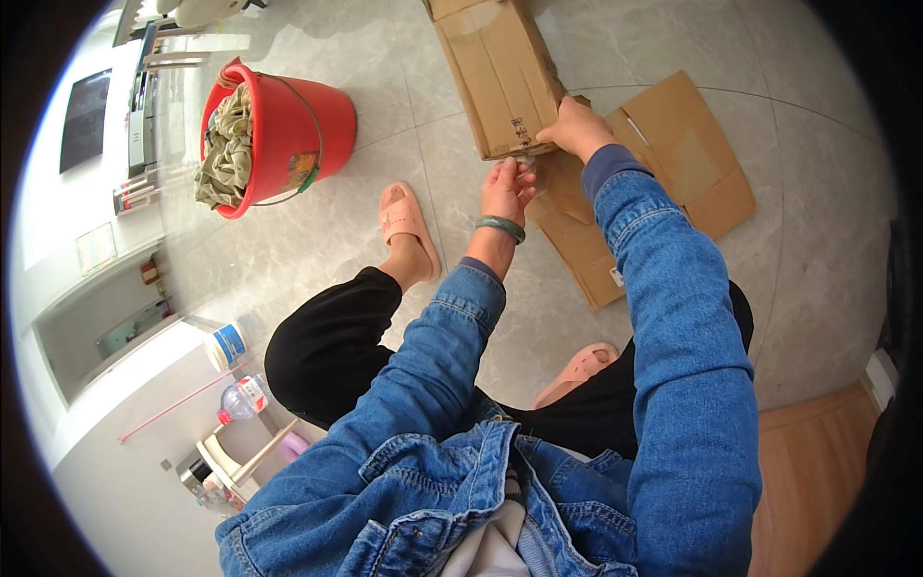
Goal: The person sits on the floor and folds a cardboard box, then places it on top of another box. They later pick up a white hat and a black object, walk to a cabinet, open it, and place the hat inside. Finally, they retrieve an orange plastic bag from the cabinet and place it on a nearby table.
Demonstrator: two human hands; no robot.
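A brown cardboard box (497, 68) with dark printed marks is at the top of the view, above the tiled floor. My right hand (579, 128) grips its near right corner, thumb on the upper face. At the box's near edge is my left hand (508, 189), its fingers curled and a green bangle (500, 228) on the wrist. A small translucent strip, perhaps tape, shows beside those fingertips; whether they pinch it is unclear. Flattened cardboard (689, 155) lies on the floor beneath and right of the box, partly hidden by my right arm.
A red bucket (306, 130) holding crumpled olive cloth (229, 148) stands on the left. My feet in pink slippers (404, 216) are apart on the grey tiles (382, 94). A white tub (227, 345) and a plastic bottle (241, 399) are at lower left, wood-look surface (811, 461) at lower right.
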